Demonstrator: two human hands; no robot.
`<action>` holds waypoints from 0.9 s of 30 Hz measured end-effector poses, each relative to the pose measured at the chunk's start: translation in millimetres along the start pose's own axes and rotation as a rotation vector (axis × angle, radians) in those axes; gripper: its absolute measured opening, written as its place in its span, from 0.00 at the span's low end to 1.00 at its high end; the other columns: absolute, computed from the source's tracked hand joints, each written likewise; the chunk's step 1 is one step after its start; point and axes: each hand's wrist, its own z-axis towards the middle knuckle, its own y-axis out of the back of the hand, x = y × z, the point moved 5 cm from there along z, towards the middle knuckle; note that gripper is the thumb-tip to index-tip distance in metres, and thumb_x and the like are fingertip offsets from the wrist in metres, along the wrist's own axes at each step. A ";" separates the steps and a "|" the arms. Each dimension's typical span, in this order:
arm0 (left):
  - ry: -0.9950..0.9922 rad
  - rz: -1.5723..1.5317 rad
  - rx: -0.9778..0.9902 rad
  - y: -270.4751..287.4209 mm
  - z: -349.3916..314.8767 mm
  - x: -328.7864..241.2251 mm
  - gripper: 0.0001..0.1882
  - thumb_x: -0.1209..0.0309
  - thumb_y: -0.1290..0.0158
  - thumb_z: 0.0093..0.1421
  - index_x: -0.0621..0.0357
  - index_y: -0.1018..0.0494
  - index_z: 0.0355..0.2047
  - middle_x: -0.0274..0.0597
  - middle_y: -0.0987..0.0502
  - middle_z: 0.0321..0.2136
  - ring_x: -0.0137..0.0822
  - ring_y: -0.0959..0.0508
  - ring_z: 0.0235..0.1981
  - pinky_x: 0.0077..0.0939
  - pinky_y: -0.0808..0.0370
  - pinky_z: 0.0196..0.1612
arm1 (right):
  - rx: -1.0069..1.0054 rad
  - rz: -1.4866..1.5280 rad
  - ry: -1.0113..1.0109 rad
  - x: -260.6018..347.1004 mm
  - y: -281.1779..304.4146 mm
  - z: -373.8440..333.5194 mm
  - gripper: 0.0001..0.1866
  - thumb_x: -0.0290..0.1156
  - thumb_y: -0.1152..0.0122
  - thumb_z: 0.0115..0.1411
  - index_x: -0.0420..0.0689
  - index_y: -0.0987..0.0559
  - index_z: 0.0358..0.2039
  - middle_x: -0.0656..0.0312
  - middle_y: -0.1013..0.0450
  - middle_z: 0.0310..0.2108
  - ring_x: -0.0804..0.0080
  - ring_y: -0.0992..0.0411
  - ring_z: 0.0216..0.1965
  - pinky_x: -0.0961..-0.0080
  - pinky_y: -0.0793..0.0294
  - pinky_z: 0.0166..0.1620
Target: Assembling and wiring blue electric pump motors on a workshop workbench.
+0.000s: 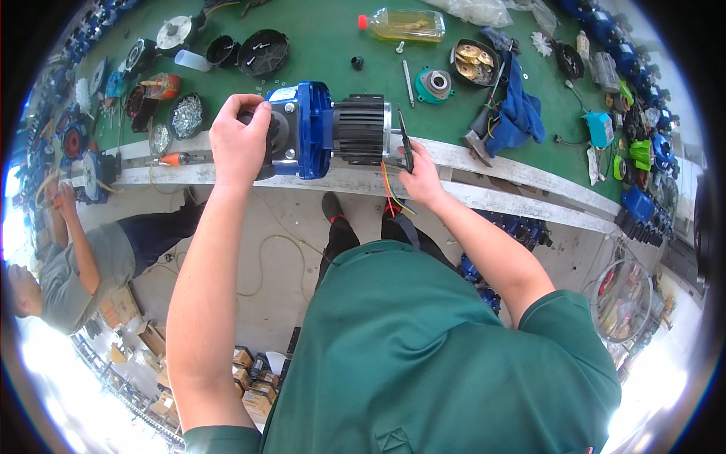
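Observation:
In front of me at the table's near edge lies a gear motor, with a blue gearbox [311,130] at its left and a black finned motor body [358,129] at its right. Red, yellow and blue wires [390,191] hang from its underside. My left hand [240,140] is closed around the gearbox's left end. My right hand [422,172] grips a slim black pointed tool [406,140], upright beside the shaft at the motor's right end; its exact kind is unclear.
Across the green table stand a bottle of yellow liquid [404,25], a bowl of brass-coloured parts [475,62], a teal flanged part [434,85], a blue cloth [517,113] with a hammer [478,140], and a bowl of screws [187,116]. A co-worker [91,257] works at the left.

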 end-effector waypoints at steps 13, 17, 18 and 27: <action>-0.016 -0.019 -0.009 1.5 -0.5 -1.1 0.11 0.68 0.40 0.60 0.65 0.20 0.36 0.44 0.17 0.30 0.35 0.19 0.33 0.27 0.24 0.44 | 0.029 0.051 -0.049 4.3 -8.3 -8.4 0.23 0.26 0.45 0.52 0.36 0.23 0.51 0.42 0.35 0.61 0.43 0.34 0.61 0.59 0.34 0.64; -0.019 -0.011 -0.002 0.6 0.5 -3.3 0.11 0.67 0.39 0.60 0.65 0.20 0.36 0.44 0.17 0.30 0.35 0.19 0.33 0.28 0.24 0.44 | 0.014 -0.056 -0.130 12.4 -8.5 -11.4 0.18 0.27 0.45 0.53 0.35 0.24 0.44 0.44 0.29 0.49 0.44 0.28 0.50 0.57 0.28 0.54; -0.011 -0.017 0.002 -1.1 0.7 -3.9 0.12 0.67 0.39 0.60 0.65 0.20 0.36 0.44 0.17 0.30 0.35 0.19 0.33 0.28 0.23 0.44 | 0.021 -0.109 -0.194 13.2 -9.3 -13.0 0.17 0.27 0.44 0.52 0.34 0.24 0.42 0.46 0.26 0.42 0.46 0.25 0.44 0.56 0.26 0.50; 0.024 -0.030 0.019 2.8 -1.7 3.7 0.13 0.66 0.39 0.61 0.64 0.20 0.39 0.41 0.18 0.32 0.30 0.21 0.35 0.25 0.25 0.45 | 0.396 0.680 -0.897 92.1 37.0 3.7 0.09 0.32 0.40 0.55 0.39 0.23 0.29 0.58 0.26 0.32 0.66 0.26 0.33 0.64 0.21 0.36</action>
